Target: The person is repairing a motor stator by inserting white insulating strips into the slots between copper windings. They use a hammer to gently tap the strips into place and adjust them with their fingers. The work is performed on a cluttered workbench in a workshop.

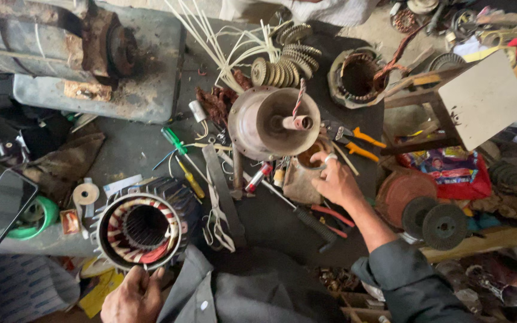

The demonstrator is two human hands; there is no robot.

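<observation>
My left hand rests at the near rim of a round motor stator with copper windings and red and white insulation; its fingers touch the housing edge. My right hand reaches out to a small round cup with brown contents, fingers curled on its rim, a ring on one finger. Just beyond stands a conical metal motor end cover with a shaft and a red-and-white striped wire.
Orange-handled pliers, green and yellow screwdrivers, a hammer, tape roll, a phone, another stator, grinding discs, a wooden stool and a rusty motor crowd the bench.
</observation>
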